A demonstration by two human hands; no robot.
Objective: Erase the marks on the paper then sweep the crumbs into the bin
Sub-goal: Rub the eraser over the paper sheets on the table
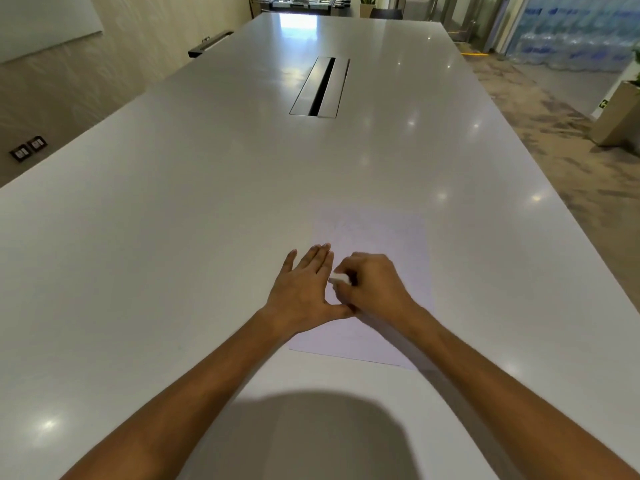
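A white sheet of paper (388, 237) lies flat on the long white table (173, 220), just right of centre. Faint marks show near its far edge. My left hand (304, 285) lies flat with straight fingers on the paper's left edge, pressing it down. My right hand (374, 285) is curled around a small white eraser (339, 279), whose tip sticks out toward my left hand and touches the paper. No bin or crumbs are visible.
A metal cable slot (320, 86) is set into the table further ahead. The table's right edge drops to a carpeted floor with a planter box (620, 116). A dark chair back (209, 43) stands at the far left edge.
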